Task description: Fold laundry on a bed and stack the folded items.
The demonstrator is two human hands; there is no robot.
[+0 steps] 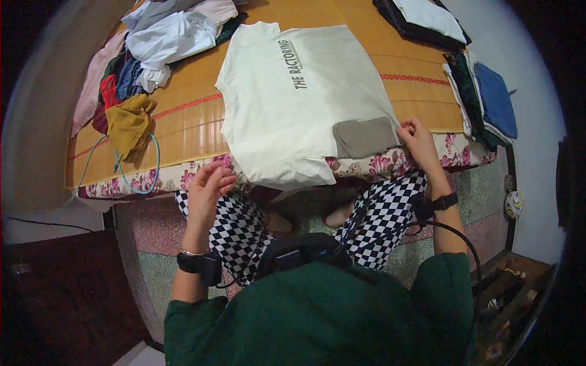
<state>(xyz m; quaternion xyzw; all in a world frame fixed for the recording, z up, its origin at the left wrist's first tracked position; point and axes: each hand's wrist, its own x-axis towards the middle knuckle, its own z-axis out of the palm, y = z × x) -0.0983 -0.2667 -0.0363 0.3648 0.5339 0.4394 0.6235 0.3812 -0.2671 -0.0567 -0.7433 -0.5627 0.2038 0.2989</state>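
A cream short-sleeved T-shirt (274, 114) lies spread sideways before me, its collar side to the left and its hem to the right. Dark printed writing runs across its far half, and one sleeve hangs over the bed's near edge. By the hem is a grey-brown fabric panel (364, 137); whether it is sewn on cannot be told. My right hand (417, 141) pinches the near corner of the hem beside that panel. Left of the sleeve, my left hand (211, 180) hovers with loosely bent, parted fingers and nothing visible in it.
A bamboo mat (192, 119) covers the bed, above a floral sheet (451, 151). Rumpled clothes (171, 39) are heaped at left, with a mustard cloth (130, 123) and a teal cord (158, 158). Folded clothes (494, 98) line the right side. A ball (513, 204) rests by the wall.
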